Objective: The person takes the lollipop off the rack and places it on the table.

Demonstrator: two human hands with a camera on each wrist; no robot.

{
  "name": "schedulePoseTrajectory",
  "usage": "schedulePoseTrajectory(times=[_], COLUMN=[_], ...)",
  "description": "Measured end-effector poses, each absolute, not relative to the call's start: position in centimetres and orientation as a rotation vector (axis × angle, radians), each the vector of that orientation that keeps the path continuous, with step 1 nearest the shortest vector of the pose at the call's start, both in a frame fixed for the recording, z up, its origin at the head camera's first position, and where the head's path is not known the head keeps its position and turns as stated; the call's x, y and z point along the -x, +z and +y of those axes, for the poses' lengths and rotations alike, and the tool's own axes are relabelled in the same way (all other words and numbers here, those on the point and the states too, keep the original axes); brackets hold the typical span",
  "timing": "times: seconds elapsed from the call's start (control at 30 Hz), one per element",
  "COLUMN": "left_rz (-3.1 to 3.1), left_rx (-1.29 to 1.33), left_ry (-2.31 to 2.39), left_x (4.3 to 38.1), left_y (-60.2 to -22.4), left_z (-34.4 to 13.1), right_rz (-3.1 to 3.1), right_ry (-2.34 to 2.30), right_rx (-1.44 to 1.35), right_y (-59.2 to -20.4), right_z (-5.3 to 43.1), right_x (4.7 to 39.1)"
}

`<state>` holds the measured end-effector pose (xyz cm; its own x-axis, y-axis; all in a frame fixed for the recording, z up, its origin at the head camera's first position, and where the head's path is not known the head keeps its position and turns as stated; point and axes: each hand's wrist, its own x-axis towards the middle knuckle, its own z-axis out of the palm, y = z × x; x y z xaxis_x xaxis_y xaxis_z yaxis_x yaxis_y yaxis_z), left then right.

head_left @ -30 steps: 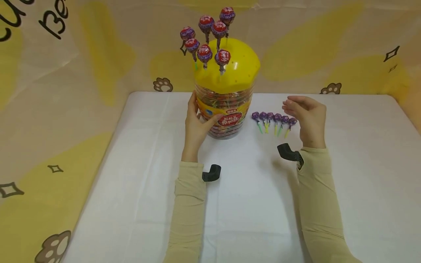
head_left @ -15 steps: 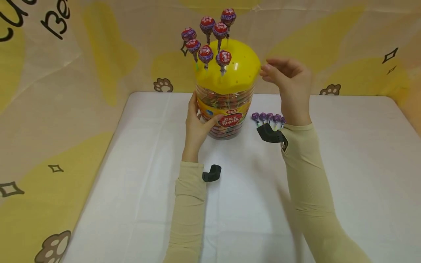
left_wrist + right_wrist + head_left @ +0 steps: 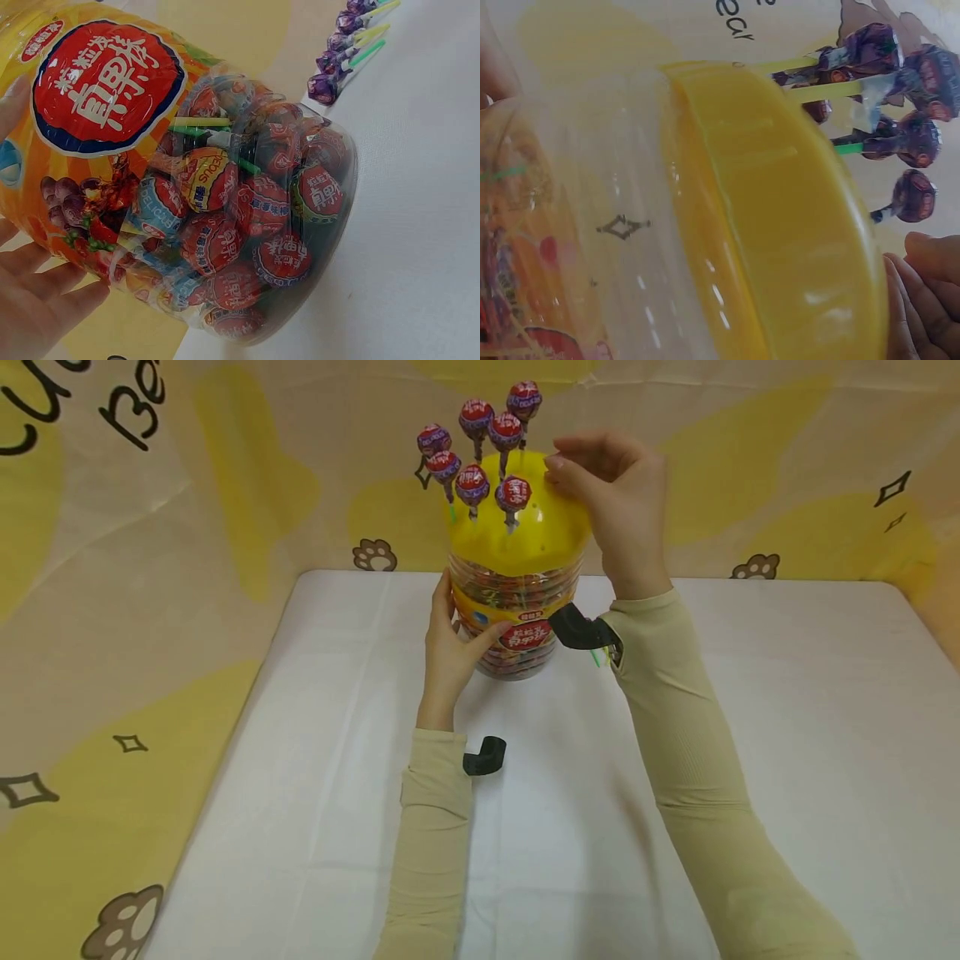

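Note:
A clear plastic candy jar (image 3: 513,589), full of wrapped lollipops, stands on the table under a domed yellow lid (image 3: 551,539). Several red-and-purple lollipops (image 3: 472,483) stick up from the lid, mostly on its left half. My left hand (image 3: 452,652) holds the jar's left side, thumb across the label (image 3: 109,86). At the lid's upper right is my right hand (image 3: 628,506), its fingers loosely bent near the rearmost lollipop (image 3: 523,399); nothing shows in them. In the right wrist view, its fingers (image 3: 930,262) appear beyond the lid.
A row of purple-wrapped lollipops (image 3: 337,41) lies on the white tabletop (image 3: 360,827) to the right of the jar; the right forearm mostly hides it in the head view. Behind the table hangs a yellow-and-cream patterned cloth (image 3: 750,460).
My right hand has risen from above the lollipop row and moved left to the lid's upper right. The left hand keeps its hold on the jar.

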<state>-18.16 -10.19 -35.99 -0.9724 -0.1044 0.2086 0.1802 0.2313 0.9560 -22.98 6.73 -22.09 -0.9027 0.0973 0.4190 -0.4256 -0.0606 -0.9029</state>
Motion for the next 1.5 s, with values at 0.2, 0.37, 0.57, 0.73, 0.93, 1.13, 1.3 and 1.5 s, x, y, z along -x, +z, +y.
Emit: schedulePoseTrajectory(times=[0.2, 0.37, 0.57, 0.73, 0.93, 1.13, 1.3, 1.5], left_rz=[-2.280, -2.283, -2.291, -2.293, -2.295, -2.297, -2.302, -2.299], left_rx=[0.071, 0.062, 0.053, 0.051, 0.048, 0.053, 0.044, 0.039], left_ry=[-1.815, -1.811, -1.800, -1.802, -1.807, -1.810, -1.810, -1.817], left_x=[18.2, 18.2, 18.2, 18.3, 18.2, 18.3, 18.2, 18.3], left_y=[-36.1, -36.1, -36.2, -36.1, -36.1, -36.1, -36.1, -36.1], left_z=[-10.3, -10.3, -10.3, -10.3, -10.3, -10.3, -10.2, -10.2], right_rz=[-1.935, -2.015, -2.061, -2.102, -2.125, -2.100, -2.075, -2.042], right_ry=[1.937, 1.801, 1.729, 1.653, 1.604, 1.620, 1.652, 1.670], right_rx=[-0.329, -0.353, -0.369, -0.376, -0.375, -0.385, -0.379, -0.392], right_y=[-21.8, -21.5, -21.2, -21.1, -21.1, -21.2, -21.4, -21.5], right_z=[5.9, 5.4, 4.8, 4.4, 4.3, 4.2, 4.2, 4.2], right_x=[23.7, 24.1, 24.4, 24.5, 24.6, 24.6, 24.7, 24.7])
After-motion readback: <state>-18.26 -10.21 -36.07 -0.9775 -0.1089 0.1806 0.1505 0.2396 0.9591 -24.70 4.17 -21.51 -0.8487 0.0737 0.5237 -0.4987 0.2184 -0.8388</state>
